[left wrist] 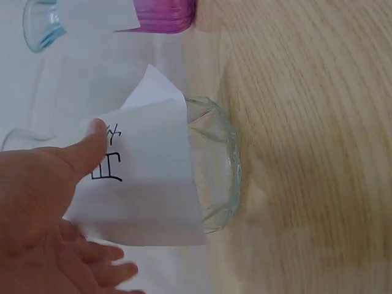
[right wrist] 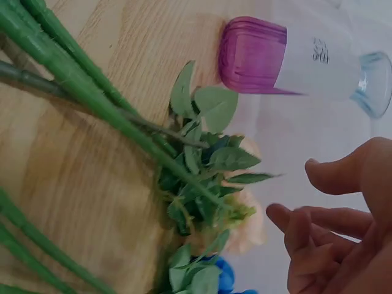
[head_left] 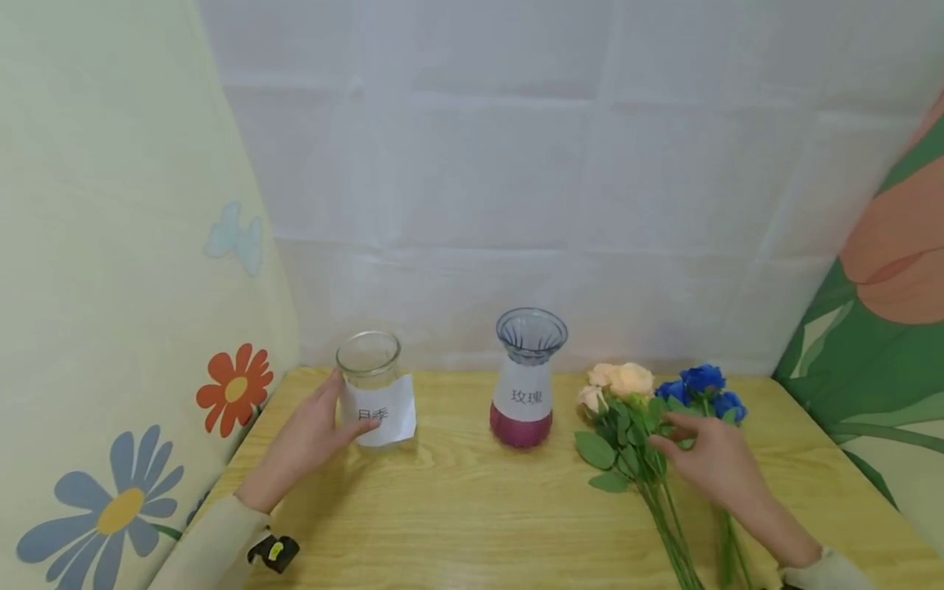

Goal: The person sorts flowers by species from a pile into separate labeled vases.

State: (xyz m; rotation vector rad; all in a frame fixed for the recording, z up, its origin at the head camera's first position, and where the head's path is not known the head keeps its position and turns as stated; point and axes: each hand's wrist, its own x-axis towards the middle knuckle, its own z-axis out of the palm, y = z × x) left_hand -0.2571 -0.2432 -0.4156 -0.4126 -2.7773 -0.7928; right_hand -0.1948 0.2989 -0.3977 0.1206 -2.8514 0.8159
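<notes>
Peach roses (head_left: 627, 378) lie on the desk (head_left: 472, 516), to the right of the vase (head_left: 522, 430). They have green leaves (head_left: 627, 438) and long stems (head_left: 652, 500) that point back toward the person. Blue roses (head_left: 704, 378) lie just beside them, farther to the right of the vase. The right hand (head_left: 715, 463) is over the flowers on that same side of the vase. Its fingers are loose and a bit bent, with a gap between the thumb and the next finger. I cannot tell if it touches a leaf. The vase stands up straight. It has a wide, bluish glass top, a pink-purple bottom and a white label (head_left: 521, 389) with dark writing.

One clear glass jar (head_left: 371, 369) stands to the left of the vase, well apart from it. The left hand (head_left: 313, 430) holds the jar on the side away from the vase. Its thumb lies on the white paper (head_left: 394, 406) in front. The paper has dark writing too, and one edge sticks out toward the vase. Behind the vase is a creased white cloth (head_left: 472, 164).
</notes>
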